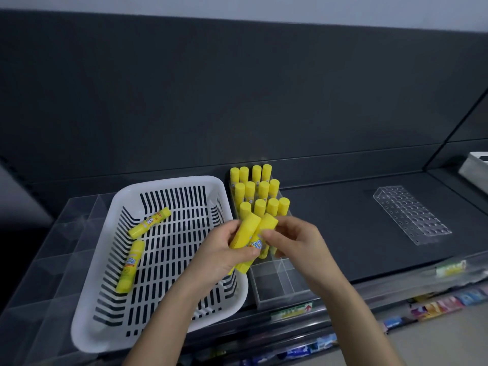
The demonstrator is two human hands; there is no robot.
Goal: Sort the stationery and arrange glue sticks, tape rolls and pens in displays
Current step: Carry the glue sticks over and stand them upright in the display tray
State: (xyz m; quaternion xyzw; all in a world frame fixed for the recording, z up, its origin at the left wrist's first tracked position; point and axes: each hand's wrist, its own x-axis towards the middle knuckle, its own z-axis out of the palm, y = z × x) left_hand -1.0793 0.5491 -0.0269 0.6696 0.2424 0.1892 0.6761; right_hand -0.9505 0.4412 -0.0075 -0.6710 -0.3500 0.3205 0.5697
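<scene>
My left hand point(223, 253) grips a bunch of yellow glue sticks point(245, 233) over the right edge of the white slotted basket point(111, 320). My right hand point(295, 241) pinches one of those sticks point(264, 231) from the right side. Two more glue sticks point(149, 223) point(130, 265) lie loose in the basket's left half. Just behind my hands a clear divided display point(284, 291) holds several upright yellow glue sticks point(260, 191) in rows; its front compartments hold nothing.
A clear acrylic rack with round holes point(410, 213) lies on the dark shelf to the right. A large clear compartment tray point(45, 260) sits under and left of the basket. A white bin corner point(476, 170) shows at far right. Packaged goods hang below the shelf edge.
</scene>
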